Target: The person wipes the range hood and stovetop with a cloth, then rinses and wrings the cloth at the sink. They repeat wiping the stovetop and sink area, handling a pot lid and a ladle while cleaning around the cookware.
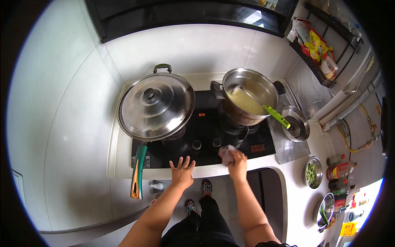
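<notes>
My right hand (238,164) is closed on a crumpled greyish cloth (227,154), which rests on the front edge of the black glass gas stove (205,154), close to the right knob (216,142). With fingers spread, my left hand (182,173) is at the stove's front edge, below the left knob (196,145); it holds nothing. On the left burner stands a wok under a domed steel lid (162,111), its green and gold handle (138,173) jutting toward me. A steel pot (247,117) on the right burner holds yellowish liquid and a green-handled ladle (276,116).
Right of the pot, an upturned steel lid (302,133) lies on foil. Further right are a bowl of chopped green vegetables (311,175), another steel bowl (326,210) and several bottles (339,169). A wall rack (314,66) holds packets. The wok handle overhangs the counter edge.
</notes>
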`<state>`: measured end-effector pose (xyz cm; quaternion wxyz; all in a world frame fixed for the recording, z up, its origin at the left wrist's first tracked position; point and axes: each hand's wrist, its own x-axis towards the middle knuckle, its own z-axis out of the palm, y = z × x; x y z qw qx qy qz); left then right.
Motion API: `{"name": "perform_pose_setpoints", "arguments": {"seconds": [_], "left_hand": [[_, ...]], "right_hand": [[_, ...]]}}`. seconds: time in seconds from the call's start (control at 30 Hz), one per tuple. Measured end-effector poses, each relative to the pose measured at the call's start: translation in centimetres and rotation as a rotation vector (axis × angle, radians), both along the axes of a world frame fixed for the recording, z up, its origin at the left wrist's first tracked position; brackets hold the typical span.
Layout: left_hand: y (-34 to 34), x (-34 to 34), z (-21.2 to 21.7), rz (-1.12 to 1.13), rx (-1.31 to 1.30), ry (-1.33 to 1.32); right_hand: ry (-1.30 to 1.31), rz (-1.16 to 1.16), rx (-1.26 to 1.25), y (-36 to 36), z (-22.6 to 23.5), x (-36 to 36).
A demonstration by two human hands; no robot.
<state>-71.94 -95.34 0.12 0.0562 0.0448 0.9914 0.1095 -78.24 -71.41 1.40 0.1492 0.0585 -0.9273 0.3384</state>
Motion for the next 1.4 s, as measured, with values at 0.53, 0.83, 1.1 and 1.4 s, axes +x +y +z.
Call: {"name": "perform_pose_setpoints", "arguments": {"seconds": [0.53,0.83,1.1,1.4], "left_hand": [[-6.4,10.4,-3.0,0.376,0.328,0.381],[-7.9,13.3,-4.4,0.45,0.354,0.372],[-4.8,10.5,-1.9,0.309,0.388,0.408],[3.7,6.8,-2.3,0.067,0.463,0.33]], "right_hand": [[0.213,0.467,0.047,-16.5,-3.0,1.4],[0.219,0.582,0.223,-23.7,-7.0,1.8],[0.256,0.652,0.286,-8.9,-5.8,4.8],[0.045,0.031,0.276,16.8,-4.9,2.4]]}}
